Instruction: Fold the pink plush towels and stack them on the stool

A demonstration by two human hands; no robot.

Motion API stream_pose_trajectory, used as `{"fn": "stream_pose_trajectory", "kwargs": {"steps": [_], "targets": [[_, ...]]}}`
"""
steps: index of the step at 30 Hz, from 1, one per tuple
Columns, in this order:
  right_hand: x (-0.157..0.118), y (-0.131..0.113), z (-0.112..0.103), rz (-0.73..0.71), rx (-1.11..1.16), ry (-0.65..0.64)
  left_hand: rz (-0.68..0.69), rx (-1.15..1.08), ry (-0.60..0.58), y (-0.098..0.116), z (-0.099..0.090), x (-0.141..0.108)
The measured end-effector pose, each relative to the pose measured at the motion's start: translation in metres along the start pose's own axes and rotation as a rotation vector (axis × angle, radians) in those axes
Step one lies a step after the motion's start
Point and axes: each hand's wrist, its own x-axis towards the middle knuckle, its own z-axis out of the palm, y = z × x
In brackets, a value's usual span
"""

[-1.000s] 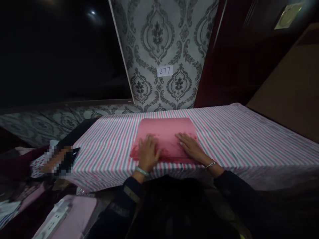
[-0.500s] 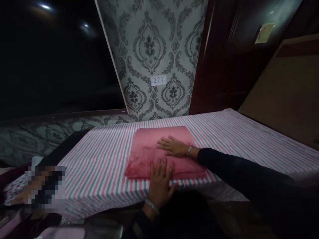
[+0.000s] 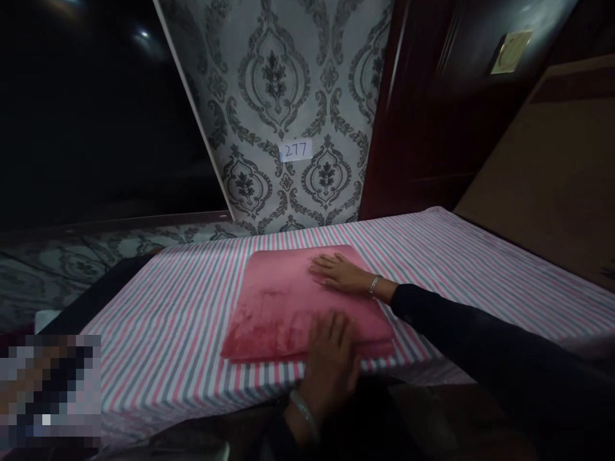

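A folded pink plush cloth, perhaps a blanket (image 3: 273, 307), lies flat on a striped tablecloth (image 3: 182, 307). My right hand (image 3: 339, 272) rests palm down on its upper right part, fingers stretched out, a bracelet at the wrist. Lower down, my left hand (image 3: 331, 352) is at the near edge of the pink cloth, slightly blurred, fingers extended over it. Neither hand grips anything. A lower layer of the fold shows along the near right edge.
A large dark screen (image 3: 106, 115) stands at the back left. Behind the table are patterned wallpaper with a paper label (image 3: 295, 150) and a dark red panel (image 3: 423, 115). A brown board (image 3: 548, 160) leans at the right. The lower left corner is pixelated.
My left hand has moved right along the near edge of the pink cloth. My right hand stays spread on top, slightly farther right. The view has shifted a little.
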Motion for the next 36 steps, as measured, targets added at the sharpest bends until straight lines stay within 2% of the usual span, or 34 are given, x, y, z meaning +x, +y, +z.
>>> {"fn": "stream_pose_trajectory", "kwargs": {"steps": [2,4,7,9,15,18,22,26,28,30,32,34,36], "targets": [[-0.004,0.009,-0.003,0.019,-0.004,-0.016,0.062,-0.047,-0.086,0.013,0.01,0.02],[-0.005,0.019,-0.002,0.014,-0.009,-0.03,0.078,-0.052,-0.122,0.022,0.022,0.031],[-0.002,0.035,0.005,0.002,-0.004,-0.02,0.09,-0.028,-0.129,0.026,0.035,0.031],[0.004,0.047,0.01,0.043,0.017,-0.002,0.098,-0.018,-0.135,0.025,0.039,0.027],[0.025,0.093,0.031,0.277,0.17,0.033,0.103,0.006,-0.138,0.023,0.037,0.022],[0.03,0.11,0.044,0.395,0.177,0.084,0.103,0.015,-0.154,0.024,0.035,0.023],[0.027,0.118,0.053,0.526,0.148,0.173,0.101,0.005,-0.165,0.027,0.033,0.023],[0.015,0.118,0.041,0.645,0.116,0.23,0.113,-0.009,-0.142,0.028,0.028,0.021],[0.013,0.109,0.029,0.671,0.092,0.29,0.136,-0.023,-0.11,0.024,0.019,0.015],[0.015,0.085,0.018,0.572,0.059,0.349,0.131,-0.042,-0.048,0.016,0.004,0.006],[0.023,0.044,0.012,0.326,0.03,0.34,0.044,-0.032,0.027,0.001,-0.015,-0.008],[0.036,-0.007,0.01,0.014,0.031,0.236,-0.11,0.031,0.069,-0.017,-0.033,-0.021],[0.052,-0.056,0.014,-0.216,0.057,0.126,-0.271,0.121,0.055,-0.036,-0.045,-0.034]]}}
